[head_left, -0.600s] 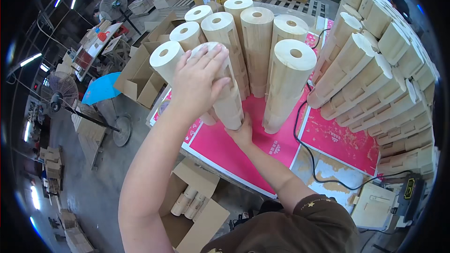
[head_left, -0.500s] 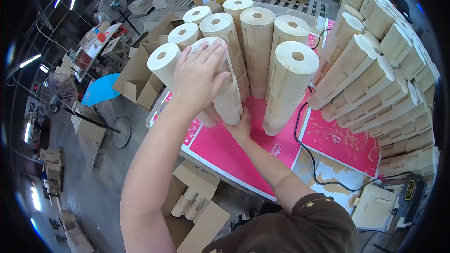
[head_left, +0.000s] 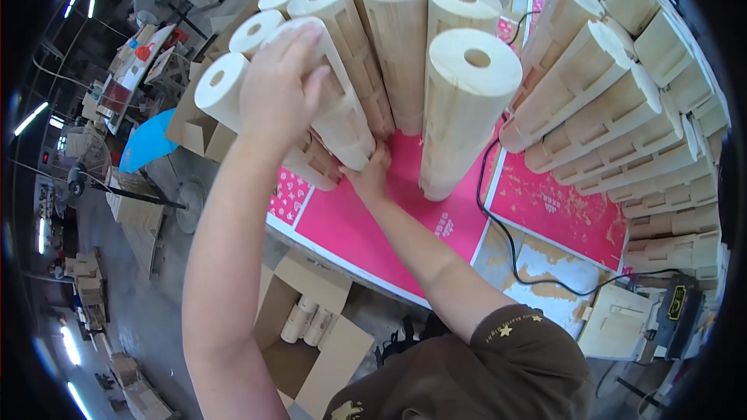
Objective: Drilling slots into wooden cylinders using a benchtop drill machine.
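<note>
A tall column of pale wooden cylinders (head_left: 339, 120) stands in the front row, leaning slightly in the picture. Over its top lies my left hand (head_left: 274, 89), fingers bent across the upper edge and hiding much of the top face. My right hand (head_left: 369, 176) grips the same column low down, fingers around its base. Close on the left is another column (head_left: 221, 90) with a round hole in its top. Several similar columns (head_left: 395, 47) stand behind, and a single column (head_left: 467, 109) stands apart to the right.
Pink printed sheets (head_left: 373, 245) cover the table. A black cable (head_left: 510, 245) runs across it towards a dark device (head_left: 678, 307). Many stacked wooden pieces (head_left: 599, 124) crowd the right side. Below stands an open carton (head_left: 284, 365) with wooden cylinders inside. A blue umbrella (head_left: 148, 140) is at left.
The whole view has shifted, so the columns sit higher and further left in the picture. Both hands stay on the same column, top and base.
</note>
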A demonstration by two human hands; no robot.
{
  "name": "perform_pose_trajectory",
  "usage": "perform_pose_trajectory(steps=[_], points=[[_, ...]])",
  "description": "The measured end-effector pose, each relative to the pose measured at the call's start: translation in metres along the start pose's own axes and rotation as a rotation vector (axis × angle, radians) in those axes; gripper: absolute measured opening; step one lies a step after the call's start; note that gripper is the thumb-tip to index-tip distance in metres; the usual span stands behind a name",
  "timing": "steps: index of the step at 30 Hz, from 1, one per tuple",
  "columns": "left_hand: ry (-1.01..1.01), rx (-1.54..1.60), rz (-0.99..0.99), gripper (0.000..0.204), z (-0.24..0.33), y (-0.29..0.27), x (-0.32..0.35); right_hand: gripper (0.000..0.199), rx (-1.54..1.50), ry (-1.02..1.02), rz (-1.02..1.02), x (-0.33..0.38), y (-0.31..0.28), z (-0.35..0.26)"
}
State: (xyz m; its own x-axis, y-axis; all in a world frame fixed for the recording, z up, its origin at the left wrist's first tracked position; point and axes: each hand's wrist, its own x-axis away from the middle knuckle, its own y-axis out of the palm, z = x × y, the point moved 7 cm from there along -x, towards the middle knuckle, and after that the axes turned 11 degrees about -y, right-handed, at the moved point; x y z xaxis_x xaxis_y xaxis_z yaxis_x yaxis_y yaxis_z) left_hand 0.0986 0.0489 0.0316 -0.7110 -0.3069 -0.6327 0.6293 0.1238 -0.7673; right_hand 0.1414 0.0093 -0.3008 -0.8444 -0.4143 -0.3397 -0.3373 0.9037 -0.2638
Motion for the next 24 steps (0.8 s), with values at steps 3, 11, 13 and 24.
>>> perform_pose_trajectory(steps=[3, 11, 13, 24], points=[[0.005, 0.017, 0.03, 0.046, 0.001, -0.001, -0.001, 0.1, 0.056, -0.131, 0.01, 0.013, -0.022, -0.013], [0.106, 0.488, 0.149, 0.061, 0.117, -0.026, -0.014, 0.066, 0.169, -0.228, 0.178, 0.076, -0.213, 0.014], [0.303, 0.49, 0.286, 0.059, 0.15, -0.03, -0.012, 0.072, 0.176, -0.153, 0.168, 0.061, -0.218, 0.018], [0.328, 0.266, 0.125, 0.032, 0.163, 0.009, 0.008, 0.083, -0.03, -0.21, -0.145, 0.012, -0.153, 0.058]])
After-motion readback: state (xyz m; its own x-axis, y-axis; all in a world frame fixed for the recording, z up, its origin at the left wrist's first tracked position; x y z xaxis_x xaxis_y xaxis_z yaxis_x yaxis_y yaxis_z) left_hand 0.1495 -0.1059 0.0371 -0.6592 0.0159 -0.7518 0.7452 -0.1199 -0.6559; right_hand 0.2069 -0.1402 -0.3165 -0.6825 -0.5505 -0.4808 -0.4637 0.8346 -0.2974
